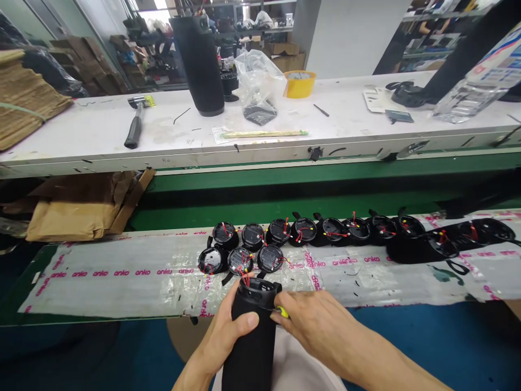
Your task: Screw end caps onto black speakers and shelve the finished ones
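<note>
In the head view, the left hand is closed around a black cylinder, which is at the near middle, in front of the bench. Its top is open, and red wires come out of it. The right hand is clamped on a small yellow-green thing at the right side of the rim. Beyond, round black housings stand in rows on the bench, with red wires at their open tops. On the far white shelf, a clear plastic bag contains something dark, and a yellow tub holds something greyish.
</note>
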A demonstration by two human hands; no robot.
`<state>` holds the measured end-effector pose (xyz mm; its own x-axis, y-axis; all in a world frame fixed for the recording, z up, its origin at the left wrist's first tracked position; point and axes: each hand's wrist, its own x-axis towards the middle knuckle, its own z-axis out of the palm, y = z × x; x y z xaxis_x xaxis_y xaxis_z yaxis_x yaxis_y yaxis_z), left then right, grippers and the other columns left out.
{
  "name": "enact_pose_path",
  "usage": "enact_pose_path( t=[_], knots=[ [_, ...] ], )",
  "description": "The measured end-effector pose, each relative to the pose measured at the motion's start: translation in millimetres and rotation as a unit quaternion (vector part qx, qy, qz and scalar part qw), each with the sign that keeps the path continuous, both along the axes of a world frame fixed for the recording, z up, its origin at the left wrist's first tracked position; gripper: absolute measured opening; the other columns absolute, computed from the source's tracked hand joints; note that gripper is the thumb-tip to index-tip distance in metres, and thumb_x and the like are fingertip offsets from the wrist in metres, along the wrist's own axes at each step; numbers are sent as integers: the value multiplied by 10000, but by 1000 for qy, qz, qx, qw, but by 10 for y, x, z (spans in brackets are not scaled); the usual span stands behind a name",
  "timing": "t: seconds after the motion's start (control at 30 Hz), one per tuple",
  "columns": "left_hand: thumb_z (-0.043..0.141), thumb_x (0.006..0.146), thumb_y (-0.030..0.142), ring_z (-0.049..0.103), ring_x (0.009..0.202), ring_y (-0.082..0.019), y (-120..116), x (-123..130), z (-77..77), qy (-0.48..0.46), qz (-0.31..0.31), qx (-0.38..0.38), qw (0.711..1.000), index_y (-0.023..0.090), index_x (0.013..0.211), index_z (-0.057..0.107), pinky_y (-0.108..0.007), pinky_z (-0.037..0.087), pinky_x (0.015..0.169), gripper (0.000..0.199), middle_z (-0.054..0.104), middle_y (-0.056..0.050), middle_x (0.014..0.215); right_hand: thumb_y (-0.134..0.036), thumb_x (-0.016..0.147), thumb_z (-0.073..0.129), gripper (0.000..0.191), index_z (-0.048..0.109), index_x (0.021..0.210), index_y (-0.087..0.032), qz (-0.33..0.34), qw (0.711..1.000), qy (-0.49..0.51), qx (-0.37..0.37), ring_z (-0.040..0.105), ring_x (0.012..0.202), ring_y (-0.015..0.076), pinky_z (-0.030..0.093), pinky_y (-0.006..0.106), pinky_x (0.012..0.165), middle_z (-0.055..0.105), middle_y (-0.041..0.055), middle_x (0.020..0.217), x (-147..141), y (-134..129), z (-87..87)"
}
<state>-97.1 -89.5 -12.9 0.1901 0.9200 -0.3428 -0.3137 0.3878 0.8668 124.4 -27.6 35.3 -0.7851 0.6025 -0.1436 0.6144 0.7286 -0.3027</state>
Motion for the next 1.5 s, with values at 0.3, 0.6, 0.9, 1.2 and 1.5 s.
enact_pose_path(
  t=[0.3,0.6,0.9,1.2,1.5],
  knots=[
    [812,824,512,482,1481,-393,-19,-24,-53,4,-5,6,1000,285,1526,489,-540,300,1276,805,603,-92,1551,-162,1005,556,130,471,978,-257,69,987,-21,144,612,592,185,184,341,476,630,-7,810,51,-87,-93],
    [828,798,552,492,1465,-416,-20,-38,91,77,-10,27,997,257,1548,459,-533,333,1255,886,610,-107,1539,-155,942,623,217,437,939,-267,72,980,-71,170,566,525,190,103,405,430,580,-19,751,-35,-121,41],
    [811,829,555,391,1534,-394,-28,-65,72,174,-11,28,984,247,1578,375,-556,261,1290,920,484,-128,1639,-73,773,642,267,455,820,-257,103,974,-123,159,549,548,184,142,388,379,575,10,770,-69,-120,72],
    [789,834,534,492,1468,-414,-37,-56,-92,18,31,-12,999,233,1536,474,-534,346,1252,827,605,-128,1541,-188,1009,535,53,539,974,-228,-6,997,78,18,688,634,203,417,315,536,713,8,816,-82,-60,-70],
    [810,786,553,472,1485,-418,-127,3,-48,3,103,-39,994,238,1544,487,-578,317,1265,882,639,-130,1506,-430,1135,297,343,580,1238,-265,-195,941,254,-110,730,786,207,556,339,708,755,9,909,63,27,-111]
  ],
)
